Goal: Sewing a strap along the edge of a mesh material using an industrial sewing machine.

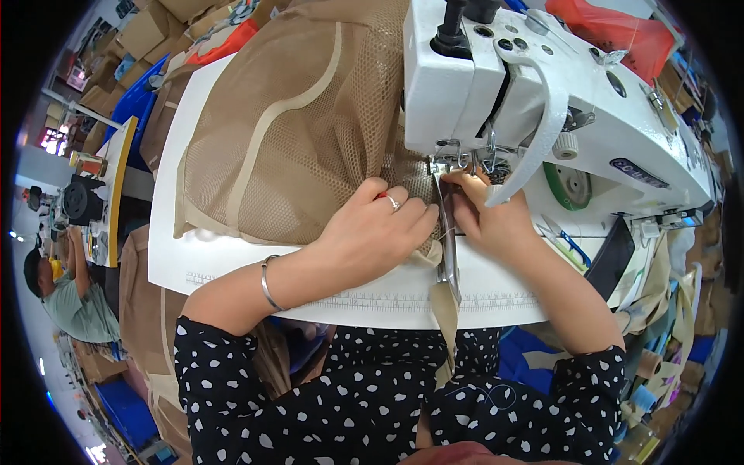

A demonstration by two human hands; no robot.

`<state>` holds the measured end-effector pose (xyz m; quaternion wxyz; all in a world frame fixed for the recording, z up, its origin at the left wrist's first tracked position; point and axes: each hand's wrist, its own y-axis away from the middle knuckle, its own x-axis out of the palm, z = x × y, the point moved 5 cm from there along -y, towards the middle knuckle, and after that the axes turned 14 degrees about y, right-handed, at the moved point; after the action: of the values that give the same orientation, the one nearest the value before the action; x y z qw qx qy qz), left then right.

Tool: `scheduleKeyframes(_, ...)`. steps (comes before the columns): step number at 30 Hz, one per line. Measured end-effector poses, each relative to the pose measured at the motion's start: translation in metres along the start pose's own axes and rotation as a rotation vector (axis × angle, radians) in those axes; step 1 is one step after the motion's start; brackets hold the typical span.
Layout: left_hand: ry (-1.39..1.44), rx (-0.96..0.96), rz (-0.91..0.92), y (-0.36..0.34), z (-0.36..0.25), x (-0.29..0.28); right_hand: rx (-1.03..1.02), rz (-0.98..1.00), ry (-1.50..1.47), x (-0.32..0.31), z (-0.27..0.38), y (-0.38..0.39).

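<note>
Brown mesh fabric (pixel 302 116) with beige tape seams spreads over the table to the left of a white sewing machine (pixel 449 93). My left hand (pixel 376 229) is closed on the fabric's near edge, its fingers bent into the mesh. Close by the needle and presser foot, my right hand (pixel 492 217) has its fingers drawn together; what they pinch is hidden. Between the hands lies a long metal tape folder (pixel 448 260), pointing toward the presser foot. A beige binding tape (pixel 445 314) runs from its near end and hangs over the table edge to my lap.
On the white table (pixel 372 306), a ruler scale follows the front edge. To the right lie blue-handled snips (pixel 572 246) and a dark phone-like slab (pixel 612 262). A green reel (pixel 568 186) sits beneath the machine arm. Another person (pixel 77 298) works far left.
</note>
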<state>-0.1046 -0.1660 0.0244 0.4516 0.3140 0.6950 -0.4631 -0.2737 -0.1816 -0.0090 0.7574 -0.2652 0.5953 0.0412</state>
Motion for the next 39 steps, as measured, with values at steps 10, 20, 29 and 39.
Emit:
scheduleKeyframes(10,0.022,-0.005,-0.068,0.007,-0.002,0.005,0.001,0.035,0.029,0.000,0.003,0.001)
scheduleKeyframes(20,-0.041,-0.033,-0.033,0.003,0.004,0.006,0.038,0.042,0.019,0.004,-0.001,0.003)
scheduleKeyframes(29,0.024,0.028,-0.062,0.006,0.010,-0.001,0.030,0.003,-0.092,0.002,0.000,-0.002)
scheduleKeyframes(39,0.022,0.003,-0.071,0.001,0.008,0.005,-0.048,0.003,0.022,-0.001,0.002,-0.002)
